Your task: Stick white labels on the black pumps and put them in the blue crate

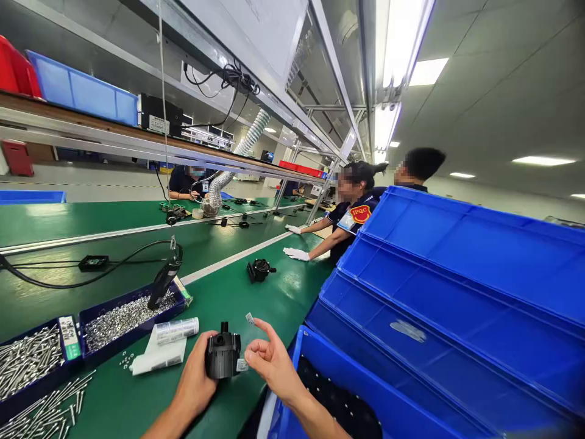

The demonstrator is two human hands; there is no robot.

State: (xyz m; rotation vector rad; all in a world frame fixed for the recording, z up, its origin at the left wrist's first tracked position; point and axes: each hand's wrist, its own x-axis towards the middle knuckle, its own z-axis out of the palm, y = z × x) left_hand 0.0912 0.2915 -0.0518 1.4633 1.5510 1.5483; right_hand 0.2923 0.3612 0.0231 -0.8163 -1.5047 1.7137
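My left hand (200,373) is wrapped around the side of a black plastic housing (222,353), roughly cylindrical, with a short spout on top. A small white printed label (242,364) shows at the housing's lower right side. Just right of the housing is my right hand (272,360), its index finger stretched up and the other fingers curled in. Another small printed label (249,318) clings to that index fingertip. On the green bench left of my hands lies a roll of labels (176,331) with its pale backing strip (158,361) partly unrolled.
Bins of screws (31,360) and small nuts or washers (123,320) stand at left, with loose screws in front. A black power screwdriver (165,281) hangs above. Blue crates (439,292) crowd the right. A second black housing (260,270) sits ahead, near a co-worker's white-gloved hands (297,253).
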